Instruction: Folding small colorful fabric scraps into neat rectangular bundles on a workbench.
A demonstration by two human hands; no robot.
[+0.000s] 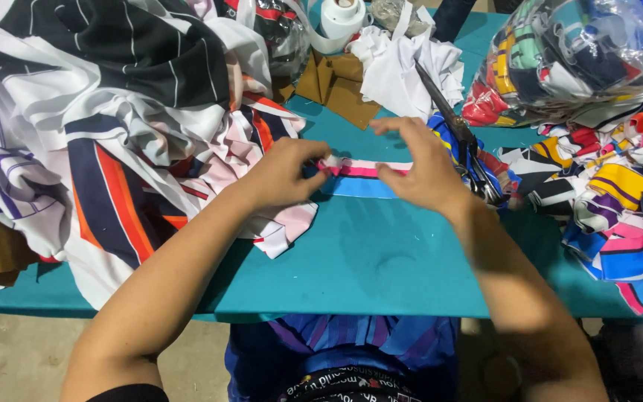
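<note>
Lying flat on the smooth teal table [381, 260], one soft striped cloth strip [366, 177] is pinched by the left hand [284, 173] and right hand [418, 167]. One pair of metal scissors [459, 138] is seen nearby.

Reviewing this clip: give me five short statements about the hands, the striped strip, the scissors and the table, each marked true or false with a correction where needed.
1. Both hands pinch the striped fabric strip. True: left hand at its left end, right hand at its right.
2. The table is covered in red. False: the covering is teal.
3. The scissors lie just right of the right hand. True.
4. The left hand holds the scissors. False: no hand grips them.
5. The clear bag of fabric sits at the near left. False: far right.
</note>
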